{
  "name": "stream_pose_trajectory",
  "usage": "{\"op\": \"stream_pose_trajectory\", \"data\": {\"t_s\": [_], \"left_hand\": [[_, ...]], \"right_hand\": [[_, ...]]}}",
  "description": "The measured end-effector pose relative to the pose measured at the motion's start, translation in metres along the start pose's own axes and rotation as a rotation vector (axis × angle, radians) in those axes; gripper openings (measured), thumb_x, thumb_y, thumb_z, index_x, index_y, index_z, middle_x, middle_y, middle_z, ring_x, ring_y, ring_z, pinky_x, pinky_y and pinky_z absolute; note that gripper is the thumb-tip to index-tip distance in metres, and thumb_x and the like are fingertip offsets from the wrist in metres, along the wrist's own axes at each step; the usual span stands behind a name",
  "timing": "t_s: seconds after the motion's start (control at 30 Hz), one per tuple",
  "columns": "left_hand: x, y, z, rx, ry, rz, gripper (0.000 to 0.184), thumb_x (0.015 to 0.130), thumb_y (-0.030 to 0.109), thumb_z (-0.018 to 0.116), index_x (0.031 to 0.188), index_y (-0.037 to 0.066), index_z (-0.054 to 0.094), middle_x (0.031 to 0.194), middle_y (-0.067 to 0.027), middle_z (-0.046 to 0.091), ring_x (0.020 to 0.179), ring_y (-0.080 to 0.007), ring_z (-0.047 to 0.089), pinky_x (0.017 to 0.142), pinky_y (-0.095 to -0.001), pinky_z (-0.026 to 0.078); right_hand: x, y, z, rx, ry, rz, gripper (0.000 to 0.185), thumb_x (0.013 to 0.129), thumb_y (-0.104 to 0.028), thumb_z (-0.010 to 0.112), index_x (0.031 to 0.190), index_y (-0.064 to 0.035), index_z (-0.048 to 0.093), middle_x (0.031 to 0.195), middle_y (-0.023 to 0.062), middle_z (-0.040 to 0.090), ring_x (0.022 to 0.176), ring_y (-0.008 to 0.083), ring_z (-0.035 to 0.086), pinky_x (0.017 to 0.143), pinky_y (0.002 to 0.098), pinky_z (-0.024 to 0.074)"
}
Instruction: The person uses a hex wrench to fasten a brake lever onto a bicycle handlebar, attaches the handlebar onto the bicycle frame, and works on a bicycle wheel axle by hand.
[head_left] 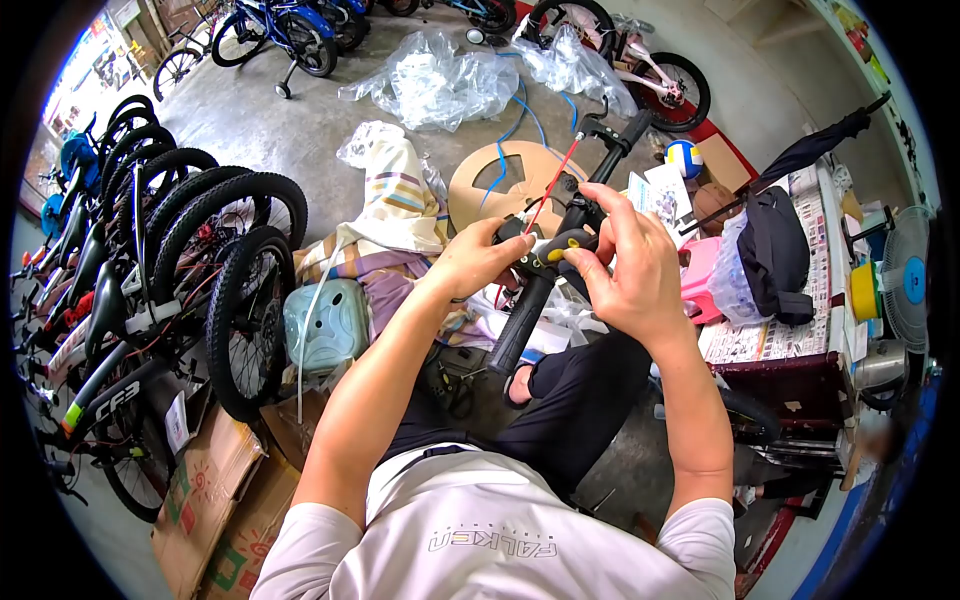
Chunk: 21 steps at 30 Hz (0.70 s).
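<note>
Head view: black tubular handlebar (pixel 530 308), likely stiff; best held at its ends. Left hand (pixel 482 258) by thin red cable (pixel 556 182), right hand (pixel 640 262) curled at yellow-black fitting (pixel 560 247); cannot tell whether either grasps.

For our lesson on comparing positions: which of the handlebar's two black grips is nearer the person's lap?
The lower grip, slanting down the picture from between the left hand and right hand; the other grip lies beyond both, at the far end.
</note>
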<state>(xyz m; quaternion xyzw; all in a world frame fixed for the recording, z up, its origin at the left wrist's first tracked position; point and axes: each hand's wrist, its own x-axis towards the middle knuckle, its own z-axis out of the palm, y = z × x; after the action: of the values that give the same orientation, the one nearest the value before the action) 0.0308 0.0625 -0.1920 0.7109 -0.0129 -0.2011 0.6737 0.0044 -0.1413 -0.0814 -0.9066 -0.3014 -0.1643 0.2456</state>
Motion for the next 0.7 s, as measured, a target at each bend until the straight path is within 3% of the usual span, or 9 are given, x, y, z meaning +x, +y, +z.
{"op": "stream_pose_trajectory", "data": {"t_s": [0.43,0.5,0.7], "left_hand": [[-0.0018,0.0012,0.0004,-0.007,0.014,0.000,0.040,0.096,0.034,0.067,0.110,-0.004,0.062,0.086,-0.0079,0.069,0.069,-0.0136,0.068,0.064,-0.0287,0.056],[0.0004,-0.0021,-0.0004,-0.009,0.002,0.038,0.053,0.093,0.039,0.069,0.113,-0.010,0.060,0.087,-0.0102,0.067,0.067,-0.0160,0.070,0.062,-0.0302,0.056],[-0.0025,0.0028,0.0003,-0.011,0.001,0.009,0.047,0.094,0.036,0.069,0.113,-0.006,0.061,0.088,-0.0093,0.068,0.069,-0.0151,0.069,0.064,-0.0294,0.056]], "right_hand": [[-0.0014,-0.0036,0.0038,0.011,0.003,0.012,0.054,0.078,-0.008,0.074,0.128,-0.0063,0.055,0.073,0.0078,0.060,0.068,0.0298,0.060,0.068,0.0424,0.0444],[-0.0019,-0.0039,0.0044,0.014,-0.002,0.019,0.053,0.078,-0.008,0.074,0.128,-0.0067,0.055,0.073,0.0079,0.060,0.068,0.0301,0.060,0.068,0.0427,0.0447],[-0.0018,-0.0076,0.0066,-0.026,0.012,0.026,0.052,0.078,-0.008,0.074,0.127,-0.0072,0.055,0.076,0.0098,0.063,0.072,0.0318,0.063,0.070,0.0434,0.0470]]}}
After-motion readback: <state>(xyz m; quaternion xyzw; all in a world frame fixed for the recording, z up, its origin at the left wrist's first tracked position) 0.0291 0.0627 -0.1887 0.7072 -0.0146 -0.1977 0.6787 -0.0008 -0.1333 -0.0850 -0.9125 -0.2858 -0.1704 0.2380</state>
